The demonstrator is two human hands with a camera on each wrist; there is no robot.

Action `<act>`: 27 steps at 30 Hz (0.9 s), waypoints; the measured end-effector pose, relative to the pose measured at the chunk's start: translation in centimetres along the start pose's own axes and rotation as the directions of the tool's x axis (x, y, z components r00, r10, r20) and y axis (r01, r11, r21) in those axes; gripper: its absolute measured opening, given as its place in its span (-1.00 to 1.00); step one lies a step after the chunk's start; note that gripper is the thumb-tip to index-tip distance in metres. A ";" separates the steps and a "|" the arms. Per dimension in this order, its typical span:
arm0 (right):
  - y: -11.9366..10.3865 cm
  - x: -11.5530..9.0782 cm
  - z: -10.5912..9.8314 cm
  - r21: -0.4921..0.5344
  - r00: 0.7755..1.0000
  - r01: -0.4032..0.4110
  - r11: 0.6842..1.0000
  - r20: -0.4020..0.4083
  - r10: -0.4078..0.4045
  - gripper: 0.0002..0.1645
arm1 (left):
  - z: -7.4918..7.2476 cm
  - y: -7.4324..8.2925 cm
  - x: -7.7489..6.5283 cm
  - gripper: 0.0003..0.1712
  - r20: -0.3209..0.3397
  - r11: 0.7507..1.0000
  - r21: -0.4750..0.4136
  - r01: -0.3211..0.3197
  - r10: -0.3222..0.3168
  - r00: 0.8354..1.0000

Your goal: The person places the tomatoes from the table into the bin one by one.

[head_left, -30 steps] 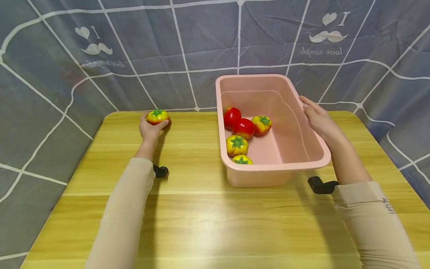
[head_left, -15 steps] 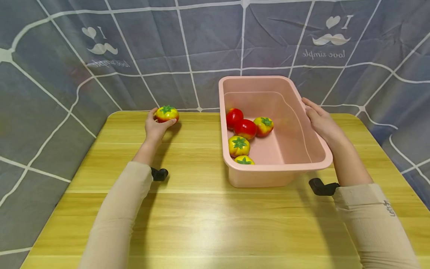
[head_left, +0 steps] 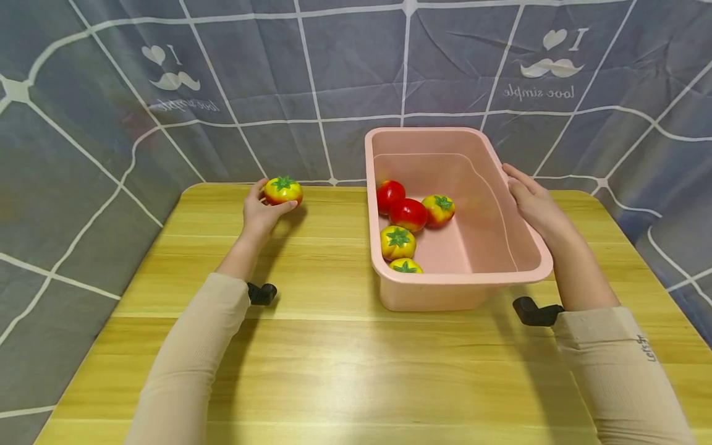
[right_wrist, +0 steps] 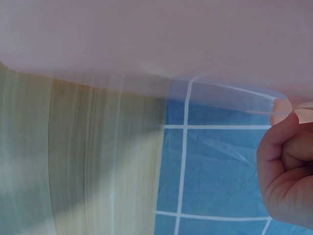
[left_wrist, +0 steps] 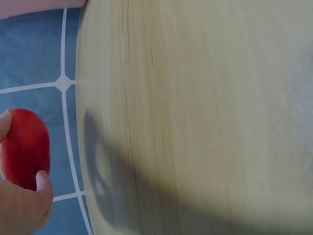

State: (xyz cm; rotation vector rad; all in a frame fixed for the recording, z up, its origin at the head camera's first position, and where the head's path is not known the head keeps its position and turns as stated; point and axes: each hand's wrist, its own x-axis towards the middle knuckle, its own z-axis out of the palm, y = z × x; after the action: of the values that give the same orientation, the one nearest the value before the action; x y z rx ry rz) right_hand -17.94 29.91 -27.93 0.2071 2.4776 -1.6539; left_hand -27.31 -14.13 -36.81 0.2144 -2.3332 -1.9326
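Note:
In the head view, my left hand (head_left: pixel 259 216) holds a yellow-and-red tomato (head_left: pixel 283 191) with a green leafy top between thumb and fingers, just over the table's far left part. The left wrist view shows the tomato's red underside (left_wrist: pixel 25 149), pinched by thumb and fingers. My right hand (head_left: pixel 535 204) grips the right rim of a pink plastic bin (head_left: pixel 434 295), thumb on the near side of the rim. Inside, several tomatoes gather along the left wall, among them a red tomato (head_left: pixel 408 214) and a yellow tomato (head_left: pixel 398 243). The front wall partly hides the nearest one.
The wooden table (head_left: pixel 322 377) has rounded far corners. A grey-blue curtain (head_left: pixel 356 68) with white lines hangs right behind its far edge. Black wrist mounts (head_left: pixel 261 294) stick out from both sleeves.
My left hand has carried the tomato to the right and a little off the table. The right hand keeps its grip on the bin, and the view has shifted slightly.

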 end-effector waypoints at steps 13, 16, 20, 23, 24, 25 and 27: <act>0.1 0.1 0.0 0.002 1.000 0.005 1.000 0.006 -0.005 -0.27 | 0.3 1.1 -1.0 -0.06 0.066 0.999 0.001 -0.033 0.033 0.997; 0.0 0.0 -0.1 0.006 1.000 0.004 1.000 0.008 -0.004 -0.26 | 0.4 1.5 -1.3 -0.06 0.101 0.999 0.008 -0.041 0.040 0.994; 0.0 0.0 -0.1 0.018 1.000 0.000 1.000 0.012 0.000 -0.26 | 0.5 2.1 -1.9 -0.07 0.148 0.999 0.012 -0.052 0.050 0.988; 0.0 0.0 -0.1 0.018 1.000 -0.002 1.000 0.016 0.001 -0.26 | 0.6 2.7 -2.3 -0.08 0.170 0.998 0.011 -0.059 0.056 0.984; 0.0 0.0 -0.1 0.016 1.000 -0.002 1.000 0.017 0.001 -0.26 | 0.7 2.9 -2.5 -0.08 0.177 0.998 0.010 -0.060 0.057 0.982; 0.0 0.0 -0.1 0.015 1.000 -0.002 1.000 0.016 0.002 -0.26 | 0.8 3.1 -2.7 -0.08 0.184 0.998 0.010 -0.063 0.061 0.981; -0.1 0.1 -0.1 0.011 1.000 0.001 1.000 0.014 -0.001 -0.26 | 0.9 3.5 -3.0 -0.08 0.198 0.997 0.008 -0.071 0.068 0.978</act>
State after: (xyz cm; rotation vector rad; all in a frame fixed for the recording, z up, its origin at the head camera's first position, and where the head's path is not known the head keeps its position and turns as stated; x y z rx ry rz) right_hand -18.02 29.99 -27.84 0.1949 2.4595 -1.6640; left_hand -24.68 -12.10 -33.56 -0.0611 -2.4398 -1.9868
